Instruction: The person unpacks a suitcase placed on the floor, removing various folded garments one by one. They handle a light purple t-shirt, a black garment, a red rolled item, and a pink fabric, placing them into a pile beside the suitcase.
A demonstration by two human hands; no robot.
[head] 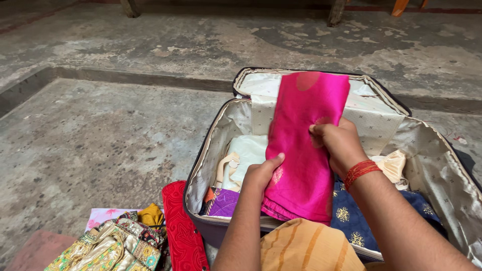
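Observation:
A folded bright pink cloth [306, 135] is held over an open suitcase [432, 165] with a pale patterned lining. My left hand [262, 174] grips the cloth's lower left edge. My right hand [337, 141], with red threads at the wrist, pinches its right side near the middle. Inside the suitcase lie a cream garment [248, 153], a purple cloth [224, 202] and a dark blue cloth with gold motifs [351, 218].
A red embroidered cloth [182, 231] lies by the suitcase's left corner. A pile of gold and multicoloured fabrics [118, 243] sits at the lower left. An orange striped cloth [306, 248] is in front of me. A rough concrete floor [100, 135] with a raised step surrounds everything.

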